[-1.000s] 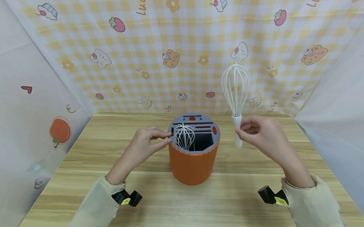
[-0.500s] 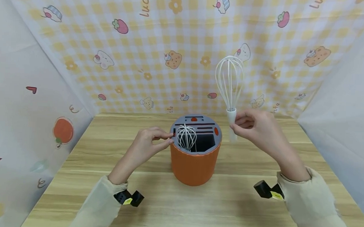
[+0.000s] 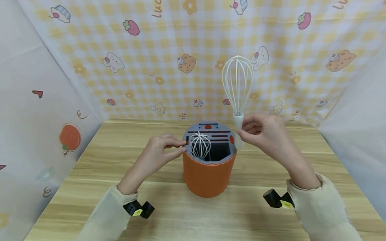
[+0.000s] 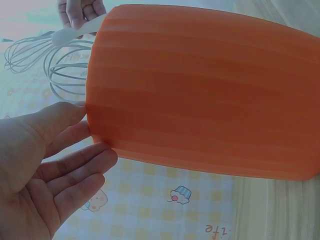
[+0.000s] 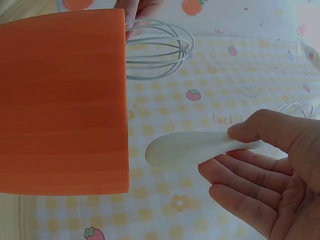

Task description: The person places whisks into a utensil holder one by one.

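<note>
An orange utensil holder (image 3: pixel 208 177) with a grey slotted top stands upright on the table. My left hand (image 3: pixel 162 150) holds its left rim between thumb and fingertips. One white whisk (image 3: pixel 200 145) is in the holder's large opening at the left, wire loops up, its handle hidden inside. My right hand (image 3: pixel 266 132) pinches a second white whisk (image 3: pixel 237 86) by its handle, loops upward. In the right wrist view, the handle (image 5: pixel 185 147) of this whisk points toward the holder, its rounded end just beyond the rim. The head view has that end overlapping the holder's right edge.
A dark open compartment (image 3: pixel 219 151) lies right of the standing whisk, with narrow slots behind it. The wooden table (image 3: pixel 116 132) ends at a yellow checked cloth (image 3: pixel 170 45) behind. White cloth walls (image 3: pixel 17 135) close off both sides.
My right hand has moved left with its whisk, from beside the holder to its right edge, and slightly upward. My left hand stays at the rim, and the holder stays in place.
</note>
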Tool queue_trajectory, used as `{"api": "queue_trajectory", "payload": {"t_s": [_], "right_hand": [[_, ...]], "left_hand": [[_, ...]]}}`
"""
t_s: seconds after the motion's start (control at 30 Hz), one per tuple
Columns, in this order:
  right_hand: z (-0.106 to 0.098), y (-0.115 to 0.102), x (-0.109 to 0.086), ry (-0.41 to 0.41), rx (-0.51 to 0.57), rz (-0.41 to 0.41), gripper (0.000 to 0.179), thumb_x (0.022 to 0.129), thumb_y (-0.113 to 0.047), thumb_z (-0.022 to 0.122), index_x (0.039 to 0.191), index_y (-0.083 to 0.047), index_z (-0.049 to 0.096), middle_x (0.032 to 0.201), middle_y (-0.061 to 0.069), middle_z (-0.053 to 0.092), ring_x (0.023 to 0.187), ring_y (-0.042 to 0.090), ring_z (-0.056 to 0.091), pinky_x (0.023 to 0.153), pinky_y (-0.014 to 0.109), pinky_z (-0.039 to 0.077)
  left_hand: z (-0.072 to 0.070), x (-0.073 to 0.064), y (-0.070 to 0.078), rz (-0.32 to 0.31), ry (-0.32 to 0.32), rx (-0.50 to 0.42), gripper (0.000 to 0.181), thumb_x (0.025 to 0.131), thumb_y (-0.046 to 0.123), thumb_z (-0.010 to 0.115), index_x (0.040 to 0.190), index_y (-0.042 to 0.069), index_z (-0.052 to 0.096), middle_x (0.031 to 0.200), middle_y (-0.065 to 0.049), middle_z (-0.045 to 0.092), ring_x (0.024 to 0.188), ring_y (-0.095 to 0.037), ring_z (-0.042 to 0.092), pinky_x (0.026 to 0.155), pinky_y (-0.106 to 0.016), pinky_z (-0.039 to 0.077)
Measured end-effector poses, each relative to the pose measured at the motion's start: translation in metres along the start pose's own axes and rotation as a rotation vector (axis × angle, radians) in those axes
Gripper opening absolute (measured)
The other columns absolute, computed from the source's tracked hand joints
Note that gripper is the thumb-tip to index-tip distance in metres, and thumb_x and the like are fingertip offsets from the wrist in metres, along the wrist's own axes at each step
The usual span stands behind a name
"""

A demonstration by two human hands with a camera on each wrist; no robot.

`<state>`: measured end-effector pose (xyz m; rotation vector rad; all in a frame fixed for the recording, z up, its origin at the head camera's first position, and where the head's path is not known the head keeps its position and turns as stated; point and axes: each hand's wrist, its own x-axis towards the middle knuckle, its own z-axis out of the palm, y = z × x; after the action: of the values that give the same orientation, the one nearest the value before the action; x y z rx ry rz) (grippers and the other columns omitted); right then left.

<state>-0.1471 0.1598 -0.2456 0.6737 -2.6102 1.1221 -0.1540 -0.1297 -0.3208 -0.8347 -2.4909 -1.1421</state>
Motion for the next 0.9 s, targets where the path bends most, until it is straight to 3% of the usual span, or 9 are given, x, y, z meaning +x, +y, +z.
{"api": "queue_trajectory", "payload": {"t_s": [0.9], "right_hand": [[0.028, 0.009, 0.011, -0.07, 0.152, 0.048, 0.012, 0.082, -0.004, 0.064, 0.092, 0.001, 0.061, 0.083, 0.008, 0.065, 0.075, 0.016, 0.063, 0.066, 0.026, 0.053]], "left_hand": [[0.002, 0.0, -0.002, 0.018, 0.017, -0.016, 0.016, 0.078, 0.013, 0.074, 0.093, 0.008, 0.074, 0.085, 0.003, 0.066, 0.081, -0.01, 0.063, 0.074, -0.032, 0.053]]}}
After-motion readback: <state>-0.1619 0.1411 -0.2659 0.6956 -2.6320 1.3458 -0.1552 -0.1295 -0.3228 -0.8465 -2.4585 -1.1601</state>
